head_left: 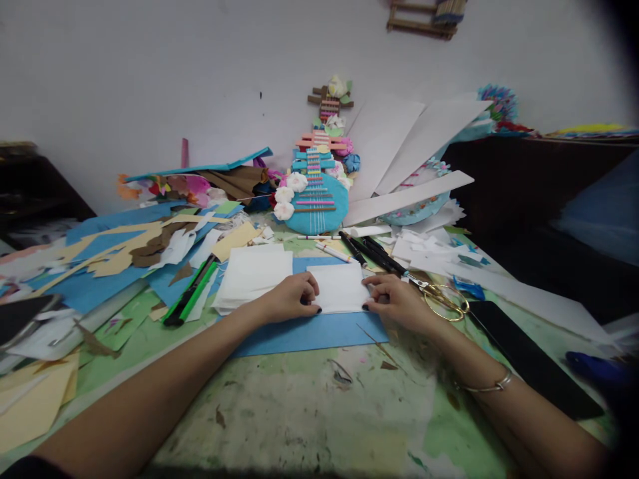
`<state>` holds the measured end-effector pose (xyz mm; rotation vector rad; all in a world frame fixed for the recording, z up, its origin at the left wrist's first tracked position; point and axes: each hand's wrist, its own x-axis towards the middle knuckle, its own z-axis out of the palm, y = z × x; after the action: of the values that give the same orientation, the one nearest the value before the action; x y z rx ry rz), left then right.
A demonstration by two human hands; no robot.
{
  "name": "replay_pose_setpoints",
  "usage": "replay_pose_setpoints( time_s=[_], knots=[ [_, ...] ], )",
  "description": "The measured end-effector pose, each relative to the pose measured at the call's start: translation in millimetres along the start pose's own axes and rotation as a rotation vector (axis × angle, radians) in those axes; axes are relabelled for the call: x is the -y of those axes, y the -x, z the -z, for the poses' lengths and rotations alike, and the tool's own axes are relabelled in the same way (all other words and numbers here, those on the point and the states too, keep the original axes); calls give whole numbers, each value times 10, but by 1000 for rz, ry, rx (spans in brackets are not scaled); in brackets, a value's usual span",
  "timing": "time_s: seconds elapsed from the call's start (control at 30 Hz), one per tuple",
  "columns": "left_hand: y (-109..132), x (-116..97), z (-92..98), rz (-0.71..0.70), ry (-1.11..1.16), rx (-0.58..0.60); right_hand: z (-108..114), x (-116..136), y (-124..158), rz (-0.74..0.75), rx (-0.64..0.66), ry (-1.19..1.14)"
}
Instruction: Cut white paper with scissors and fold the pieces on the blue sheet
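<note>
A small stack of white paper point(337, 287) lies on a blue sheet point(304, 336) in front of me. My left hand point(292, 297), fingers curled, pinches its left edge. At the opposite edge my right hand point(394, 301) is closed in the same way, thumb at the near corner. A larger pile of white paper squares point(253, 274) sits just left, partly behind my left wrist. Gold-handled scissors point(444, 301) rest beside my right hand, their blades towards several black pens point(372, 253).
A green cutter knife point(192, 293) and paper scraps point(124, 246) cover the left side. Behind stands a blue paper instrument model point(319, 203) with paper flowers. To the right lie a long black object point(532, 356) and white paper strips point(524, 293).
</note>
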<state>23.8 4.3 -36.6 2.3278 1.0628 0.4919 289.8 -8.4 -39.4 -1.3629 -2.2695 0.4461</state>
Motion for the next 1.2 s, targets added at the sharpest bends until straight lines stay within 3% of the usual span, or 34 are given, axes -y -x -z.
replay_pose_setpoints(
  time_s=[0.43, 0.63, 0.8, 0.97, 1.2],
  knots=[
    [-8, -8, -20, -14, -60, -26, -12, 7, -16, 12, -10, 10],
    [46, -72, -28, -187, -107, 39, -10, 26, 2, -49, -32, 46],
    [54, -75, -28, -256, -259, 122, -34, 35, 33, 147, -74, 78],
    [64, -80, -35, -338, -364, 100, -41, 113, 49, 416, -47, 150],
    [59, -127, -63, -429, -508, 32, -83, 72, 45, 482, -30, 208]
  ],
)
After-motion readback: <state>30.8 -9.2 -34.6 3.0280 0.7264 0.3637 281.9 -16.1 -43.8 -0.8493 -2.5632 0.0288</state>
